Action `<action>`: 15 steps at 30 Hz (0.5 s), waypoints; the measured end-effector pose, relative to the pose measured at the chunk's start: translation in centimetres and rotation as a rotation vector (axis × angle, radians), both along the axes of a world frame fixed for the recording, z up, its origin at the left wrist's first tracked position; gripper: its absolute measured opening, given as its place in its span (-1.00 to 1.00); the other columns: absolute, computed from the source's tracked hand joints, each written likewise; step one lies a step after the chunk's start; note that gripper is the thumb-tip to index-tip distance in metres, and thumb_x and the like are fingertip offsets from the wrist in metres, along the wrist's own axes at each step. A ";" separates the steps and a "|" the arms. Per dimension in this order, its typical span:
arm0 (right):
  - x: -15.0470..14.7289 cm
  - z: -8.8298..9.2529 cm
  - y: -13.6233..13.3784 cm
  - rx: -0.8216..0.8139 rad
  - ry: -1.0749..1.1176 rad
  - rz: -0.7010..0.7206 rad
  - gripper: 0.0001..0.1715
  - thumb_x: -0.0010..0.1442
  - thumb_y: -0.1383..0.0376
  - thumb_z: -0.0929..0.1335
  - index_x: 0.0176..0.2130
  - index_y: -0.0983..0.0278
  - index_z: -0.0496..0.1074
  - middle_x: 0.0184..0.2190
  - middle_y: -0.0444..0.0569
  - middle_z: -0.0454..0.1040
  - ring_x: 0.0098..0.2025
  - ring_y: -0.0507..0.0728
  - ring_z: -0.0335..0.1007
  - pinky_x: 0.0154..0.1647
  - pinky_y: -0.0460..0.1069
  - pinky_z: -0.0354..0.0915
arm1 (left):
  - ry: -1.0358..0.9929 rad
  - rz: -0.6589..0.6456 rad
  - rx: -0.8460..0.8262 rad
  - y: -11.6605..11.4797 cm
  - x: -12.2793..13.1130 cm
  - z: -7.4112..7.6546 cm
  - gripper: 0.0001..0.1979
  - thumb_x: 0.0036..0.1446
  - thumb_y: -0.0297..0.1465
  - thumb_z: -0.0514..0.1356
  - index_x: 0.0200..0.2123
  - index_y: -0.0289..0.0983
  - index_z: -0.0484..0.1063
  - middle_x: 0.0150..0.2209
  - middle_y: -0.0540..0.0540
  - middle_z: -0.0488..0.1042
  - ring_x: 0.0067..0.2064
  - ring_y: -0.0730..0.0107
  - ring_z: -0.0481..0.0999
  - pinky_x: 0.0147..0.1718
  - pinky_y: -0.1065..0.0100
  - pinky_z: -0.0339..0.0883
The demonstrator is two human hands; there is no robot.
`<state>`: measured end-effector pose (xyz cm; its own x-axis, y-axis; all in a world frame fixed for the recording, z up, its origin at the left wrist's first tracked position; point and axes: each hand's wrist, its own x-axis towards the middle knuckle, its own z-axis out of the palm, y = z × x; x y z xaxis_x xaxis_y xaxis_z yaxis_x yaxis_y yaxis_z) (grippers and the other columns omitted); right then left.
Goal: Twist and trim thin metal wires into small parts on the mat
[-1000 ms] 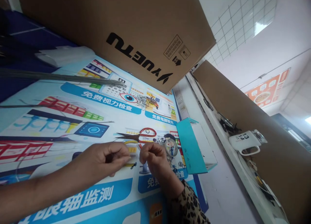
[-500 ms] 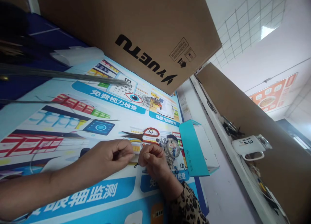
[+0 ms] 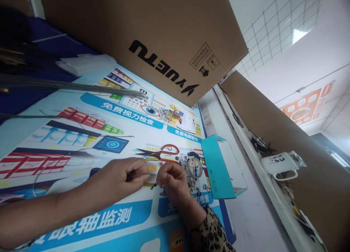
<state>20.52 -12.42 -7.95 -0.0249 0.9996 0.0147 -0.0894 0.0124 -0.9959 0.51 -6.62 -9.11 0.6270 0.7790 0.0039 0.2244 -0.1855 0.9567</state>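
Note:
My left hand (image 3: 134,174) reaches in from the left with its fingers closed in a pinch. Just to its right, a small gap away, my right hand (image 3: 174,179) is curled, thumb against the fingers. Whatever lies in either pinch is too fine or too hidden to name. Beyond the hands lie red-handled scissors (image 3: 167,153), blades pointing left. A yellow-handled tool (image 3: 150,160) is partly covered by my hands. Beside my right hand rests a round tin (image 3: 194,167) among small metal pieces (image 3: 194,186).
A bundle of thin metal wires (image 3: 90,87) extends in from the left over the printed table cover (image 3: 131,142). A small metal pile (image 3: 167,114) lies farther back. A large cardboard box (image 3: 153,22), a turquoise box (image 3: 216,168) and a white mug (image 3: 279,165) on a ledge border the area.
My hands have drawn slightly apart, the left one shifting a little to the left. Both stay closed. The scissors and other items stay where they were.

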 end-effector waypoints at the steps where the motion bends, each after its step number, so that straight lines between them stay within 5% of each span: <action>1: 0.0 0.1 0.0 0.006 -0.017 -0.010 -0.64 0.13 0.11 0.53 -0.47 0.24 0.41 -0.60 -0.19 0.34 -0.55 0.01 0.13 -0.46 -0.04 0.11 | 0.002 0.000 0.003 0.0 0.0 0.0 -0.80 0.04 -0.29 0.10 -0.54 -0.18 0.15 -0.53 0.03 0.29 -0.43 0.36 0.25 -0.43 0.33 0.08; 8: -0.3 0.7 -0.4 0.037 -0.139 -0.064 -0.61 0.14 0.06 0.52 -0.46 0.24 0.40 -0.56 -0.16 0.33 -0.50 0.02 0.14 -0.45 -0.04 0.14 | 0.021 -0.027 0.009 0.1 -0.1 0.0 -0.83 0.06 -0.34 0.10 -0.52 -0.18 0.14 -0.51 0.05 0.26 -0.42 0.37 0.25 -0.42 0.34 0.07; 15: -0.3 1.4 -0.8 0.235 -0.422 -0.106 -0.76 0.25 0.18 0.44 -0.40 0.23 0.42 -0.48 -0.14 0.36 -0.44 0.05 0.24 -0.37 -0.02 0.22 | 0.013 0.004 0.026 -0.2 -0.1 0.3 -0.80 0.04 -0.33 0.09 -0.54 -0.18 0.09 -0.55 0.07 0.21 -0.44 0.40 0.21 -0.42 0.35 0.03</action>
<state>20.24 -13.21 -6.55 0.0246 0.9677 0.2508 0.3347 0.2284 -0.9142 0.45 -6.82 -8.78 0.6240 0.7813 0.0163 0.2374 -0.2094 0.9486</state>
